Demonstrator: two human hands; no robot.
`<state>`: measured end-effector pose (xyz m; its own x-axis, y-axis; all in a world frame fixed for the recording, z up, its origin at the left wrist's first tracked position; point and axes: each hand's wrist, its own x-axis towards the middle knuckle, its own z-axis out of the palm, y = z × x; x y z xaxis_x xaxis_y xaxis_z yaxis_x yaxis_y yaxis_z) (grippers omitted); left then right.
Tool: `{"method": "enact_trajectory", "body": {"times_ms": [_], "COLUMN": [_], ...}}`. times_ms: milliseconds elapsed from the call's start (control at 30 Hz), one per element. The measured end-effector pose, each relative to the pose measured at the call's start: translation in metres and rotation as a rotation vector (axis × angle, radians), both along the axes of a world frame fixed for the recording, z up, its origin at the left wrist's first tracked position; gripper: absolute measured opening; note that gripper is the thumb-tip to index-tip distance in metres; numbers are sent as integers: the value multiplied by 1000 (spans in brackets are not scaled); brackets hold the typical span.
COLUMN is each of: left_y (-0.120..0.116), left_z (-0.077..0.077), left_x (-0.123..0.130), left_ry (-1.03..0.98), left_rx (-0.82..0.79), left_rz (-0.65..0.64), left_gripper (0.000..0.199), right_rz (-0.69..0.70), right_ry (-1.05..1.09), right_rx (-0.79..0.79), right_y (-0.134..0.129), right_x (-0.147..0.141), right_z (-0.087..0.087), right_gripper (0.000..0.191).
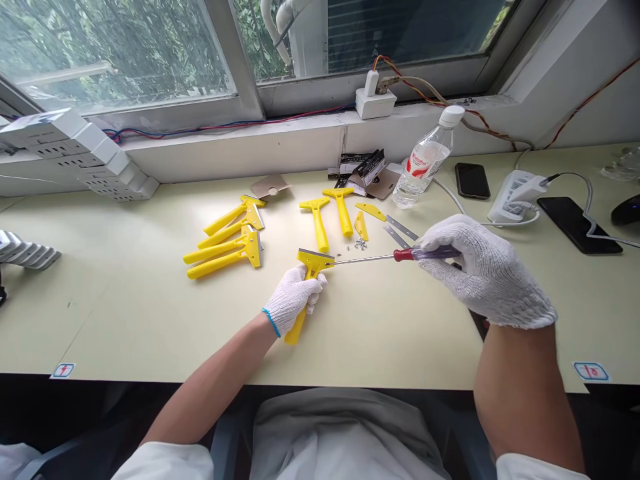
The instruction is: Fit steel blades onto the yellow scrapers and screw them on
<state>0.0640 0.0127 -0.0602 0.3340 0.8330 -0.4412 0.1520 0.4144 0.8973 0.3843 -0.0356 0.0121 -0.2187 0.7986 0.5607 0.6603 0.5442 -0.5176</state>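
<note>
While your left hand (295,300) is closing firmly around the handle of one yellow scraper (314,261), your right hand (487,270) is gripping one screwdriver (403,254), and the screwdriver's steel tip is touching the right end of the scraper's head. You are holding the scraper just above the middle of the pale desk (125,320), toward its near edge. Your fingers are hiding much of its handle, and your right fist is hiding part of the screwdriver's dark grip. Whether a screw sits under the tip is too small to make out.

Just far of your work, a small pile of screws (360,244) is lying on the desk, beside two slim yellow pieces (361,227) and two steel blades (399,236). Two bladeless yellow handles (317,223) are standing out to the left of these, and four more yellow scrapers (225,241) are lying in a cluster further left.

Toward the far edge, you are seeing one water bottle (424,163), two black phones (473,180), some dark packets (363,170) and one white power strip (515,195). A mouse (626,210) is cut off at the right edge.
</note>
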Motion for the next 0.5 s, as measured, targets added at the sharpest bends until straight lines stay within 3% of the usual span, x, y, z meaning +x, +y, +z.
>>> {"method": "enact_trajectory", "body": {"times_ms": [267,400,500], "left_y": [-1,-1,-2], "left_z": [0,2,3], "left_x": [0,1,1], "left_ry": [1,2,7], "left_rx": [22,26,31], "left_rz": [-3,10,-5], "left_gripper": [17,19,20], "right_rz": [-185,-72,5], "right_ry": [-104,-13,36], "right_rx": [67,-44,-21], "right_y": [-4,-2,0], "right_x": [-1,-1,-1], "right_z": [-8,-2,1], "right_gripper": [10,17,7]}}
